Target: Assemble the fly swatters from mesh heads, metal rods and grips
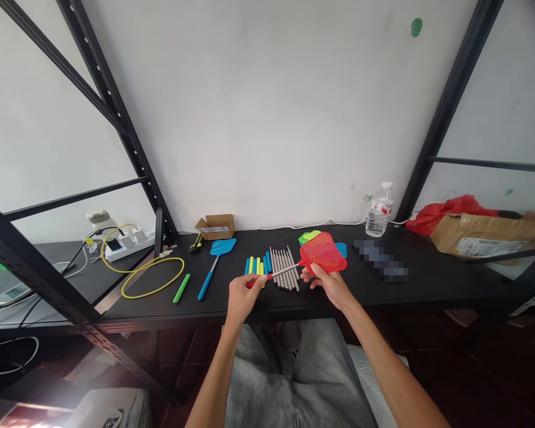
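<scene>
Both hands (244, 295) (332, 288) hold a red flyswatter (324, 251) between them.

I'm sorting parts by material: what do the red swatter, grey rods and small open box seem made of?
Red swatter: head probably smooth plastic, evenly red and perforated; shaft likely metal, grey with slight sheen. Grey rods: likely metal too, smooth and pale, though perhaps plastic. Small open box: apparently cardboard, matte brown with folded flaps.

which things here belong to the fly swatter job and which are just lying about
Likely the job: red swatter, metal rods, loose handles, swatter heads, blue swatter, green handle
Apparently lying about: water bottle, yellow cable, small cardboard box
</scene>
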Motion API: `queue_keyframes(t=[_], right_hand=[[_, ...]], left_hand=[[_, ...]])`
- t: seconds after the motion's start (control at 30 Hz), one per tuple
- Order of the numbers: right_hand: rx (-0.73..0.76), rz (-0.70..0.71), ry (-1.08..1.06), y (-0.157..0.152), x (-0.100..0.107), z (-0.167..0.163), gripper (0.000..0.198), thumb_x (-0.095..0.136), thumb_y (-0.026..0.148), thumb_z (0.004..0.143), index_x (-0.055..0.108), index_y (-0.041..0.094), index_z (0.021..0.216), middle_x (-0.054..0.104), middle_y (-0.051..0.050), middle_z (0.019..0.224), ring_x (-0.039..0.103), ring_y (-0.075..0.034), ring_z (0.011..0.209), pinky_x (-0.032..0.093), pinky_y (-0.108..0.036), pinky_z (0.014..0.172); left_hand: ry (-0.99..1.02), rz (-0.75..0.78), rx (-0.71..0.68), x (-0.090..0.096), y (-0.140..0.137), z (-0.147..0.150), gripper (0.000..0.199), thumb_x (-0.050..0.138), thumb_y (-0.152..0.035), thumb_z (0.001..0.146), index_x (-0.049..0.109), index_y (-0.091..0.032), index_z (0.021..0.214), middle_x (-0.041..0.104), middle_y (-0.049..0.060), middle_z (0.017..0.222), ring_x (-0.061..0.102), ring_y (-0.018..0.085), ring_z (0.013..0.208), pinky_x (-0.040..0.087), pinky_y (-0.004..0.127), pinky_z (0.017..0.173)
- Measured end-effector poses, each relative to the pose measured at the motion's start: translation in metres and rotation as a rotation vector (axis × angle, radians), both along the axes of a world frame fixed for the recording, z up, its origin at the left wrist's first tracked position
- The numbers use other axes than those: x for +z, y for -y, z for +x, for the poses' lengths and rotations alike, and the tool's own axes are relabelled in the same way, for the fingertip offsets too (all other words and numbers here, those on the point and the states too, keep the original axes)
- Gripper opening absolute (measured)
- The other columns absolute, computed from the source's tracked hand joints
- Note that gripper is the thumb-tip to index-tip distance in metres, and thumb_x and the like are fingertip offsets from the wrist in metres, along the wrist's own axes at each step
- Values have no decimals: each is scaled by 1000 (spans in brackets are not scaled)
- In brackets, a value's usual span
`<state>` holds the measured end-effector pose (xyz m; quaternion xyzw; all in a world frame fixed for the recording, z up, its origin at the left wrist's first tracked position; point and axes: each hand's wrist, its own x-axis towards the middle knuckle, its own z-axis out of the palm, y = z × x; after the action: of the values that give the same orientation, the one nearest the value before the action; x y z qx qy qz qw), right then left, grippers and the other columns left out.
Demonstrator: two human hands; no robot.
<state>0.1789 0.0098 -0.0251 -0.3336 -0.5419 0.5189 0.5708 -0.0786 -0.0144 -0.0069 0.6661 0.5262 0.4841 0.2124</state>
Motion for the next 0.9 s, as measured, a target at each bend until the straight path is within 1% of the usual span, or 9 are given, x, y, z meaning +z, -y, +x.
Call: queue_keyframes(t=[0.1,0.23,0.3,0.43,0.57,0.63,0.7,0.8,0.9], right_hand=[[5,-4,25,-2,-2,0,36,61,51,87,73,17,91,72,-10,87,65,-20,78,48,-28,58],[0,5,61,-4,-2,-1,37,59,52,87,73,17,88,71,-9,83,66,-20,77,50,-28,60],[-4,5,74,-3,-1,-2,38,59,52,87,73,17,86,71,-8,82,66,-20,76,50,-28,60],[-10,-6,83,-2,2,-3,38,59,53,87,73,18,84,71,-8,82,67,-20,76,51,-29,61],[-12,-24,79,-1,3,-5,39,60,55,86,72,18,83,71,-8,81,67,-20,75,51,-29,63],[-35,-41,52,-1,3,-7,41,60,56,84,72,17,82,71,-8,79,67,-19,74,51,-28,62],[-83,-58,23,-1,3,-10,43,61,58,83,71,17,80,71,-8,76,66,-19,72,50,-28,61],[-123,-62,71,-1,4,-13,44,63,60,81,71,16,80,70,-8,75,64,-18,69,48,-27,61],[-98,-37,148,0,5,-13,45,62,60,82,72,16,84,70,-9,77,62,-17,69,47,-28,61]], left_hand=[[-4,5,-12,-1,-1,0,42,58,-53,85,76,-16,81,49,-2,53,38,9,52,26,21,50],[14,5,-12,-2,-3,-1,39,60,-51,83,76,-16,83,62,1,63,50,12,58,35,21,55],[27,-1,-17,-2,-3,-1,37,61,-50,83,76,-16,84,67,3,67,55,14,62,38,21,58],[54,-3,-25,-2,-3,-1,34,63,-49,82,75,-17,87,70,3,72,60,16,67,43,22,62],[57,8,-15,-3,-2,-1,33,63,-49,82,75,-18,89,72,3,76,63,17,71,44,23,64],[16,19,-7,-3,-2,2,33,63,-48,83,75,-19,92,72,3,78,63,16,70,44,22,64],[-67,38,-27,-2,0,7,32,60,-47,85,74,-21,98,72,2,78,61,15,66,42,22,62],[-208,63,-67,1,5,15,31,54,-44,89,72,-24,105,70,0,74,58,13,61,39,21,60],[-277,60,1,2,11,16,34,47,-45,93,71,-25,104,67,-1,66,58,13,58,36,21,58]])
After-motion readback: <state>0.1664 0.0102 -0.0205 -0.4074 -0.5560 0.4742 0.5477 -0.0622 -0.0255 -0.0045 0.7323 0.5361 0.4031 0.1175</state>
